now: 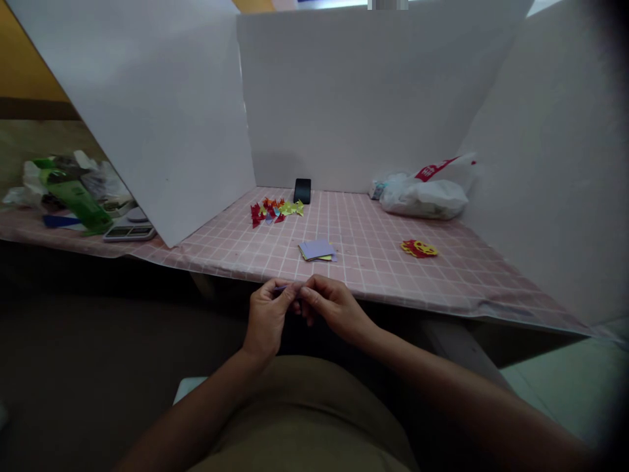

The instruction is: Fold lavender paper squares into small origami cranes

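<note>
Item: one small purple piece (280, 288), probably paper, held in front of the table's near edge, over the person's lap. Most of it is covered by fingers; how many folds it bears cannot be told.

Left hand (266, 314): thumb and forefinger pinched together on the purple piece.

Right hand (334, 305): fingertips drawn together against the left thumb; whether they also clamp the piece cannot be told.

Carrier: table (358, 278) with a pink checked cover.

Stock, flat: one paper stack (315, 249), lilac on top, yellow showing beneath, lying just beyond the near edge, its sheets slightly askew.

Stock, shaped: one cluster of pointed pieces (275, 211) in red, orange, yellow and blue, loosely heaped towards the far left corner. These look finished.

Stage, by judgement: many pieces done, one in hand partway, the flat sheets unworked. Exact counts cannot be made out.

Also on the table: a dark phone-like slab (302, 191), near the far edge behind the cluster; a white plastic bag (425, 198) with red print, towards the far right corner; a small yellow-and-red bundle (419, 248), towards the right edge, well apart from the stack.

Enclosure: white panels (363, 98) along the left, far and right sides.
</note>
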{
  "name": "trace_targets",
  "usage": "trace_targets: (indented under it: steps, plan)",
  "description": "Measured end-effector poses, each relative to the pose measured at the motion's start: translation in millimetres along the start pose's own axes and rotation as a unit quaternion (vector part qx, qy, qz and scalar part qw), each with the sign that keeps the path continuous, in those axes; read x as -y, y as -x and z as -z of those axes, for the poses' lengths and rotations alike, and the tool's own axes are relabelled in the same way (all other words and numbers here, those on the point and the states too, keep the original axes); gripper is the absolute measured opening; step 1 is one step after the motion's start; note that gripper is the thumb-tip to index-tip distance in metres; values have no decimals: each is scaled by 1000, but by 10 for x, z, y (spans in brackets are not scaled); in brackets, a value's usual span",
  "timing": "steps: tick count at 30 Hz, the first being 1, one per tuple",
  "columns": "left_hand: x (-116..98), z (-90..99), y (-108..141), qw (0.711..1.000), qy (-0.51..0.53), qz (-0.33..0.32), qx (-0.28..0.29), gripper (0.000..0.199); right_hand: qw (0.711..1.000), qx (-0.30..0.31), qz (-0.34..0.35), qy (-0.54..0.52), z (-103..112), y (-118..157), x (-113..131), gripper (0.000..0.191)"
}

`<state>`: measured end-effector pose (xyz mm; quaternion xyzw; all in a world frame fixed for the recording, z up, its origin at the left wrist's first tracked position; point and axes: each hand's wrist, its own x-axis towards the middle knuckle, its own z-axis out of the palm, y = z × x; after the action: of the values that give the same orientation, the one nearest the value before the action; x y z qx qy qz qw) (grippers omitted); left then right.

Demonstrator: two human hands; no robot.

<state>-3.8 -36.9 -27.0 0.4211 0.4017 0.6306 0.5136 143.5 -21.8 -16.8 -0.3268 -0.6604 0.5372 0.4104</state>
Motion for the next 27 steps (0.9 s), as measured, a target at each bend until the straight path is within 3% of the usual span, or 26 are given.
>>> trace_targets:
  steps: [7, 12, 18, 22, 27]
  plan:
    - [-3, -29, -73, 999, -26, -10, 29, 25, 991, -59, 53, 112, 118, -21, 95, 22]
    - [-37, -124, -181, 998, -25, 0, 66, 24, 984, -109, 46, 131, 320, -46, 132, 19]
    - [-40, -234, -331, 990, -73, -16, 118, 23, 984, -105, 38, 138, 502, -10, 144, 20]
    - [-56, -267, -388, 978, -135, -51, 151, 24, 984, -115, 51, 125, 503, -6, 195, 24]
    - [-38, -342, -341, 988, -51, -21, 148, 24, 964, -204, 91, 142, 403, -10, 168, 26]
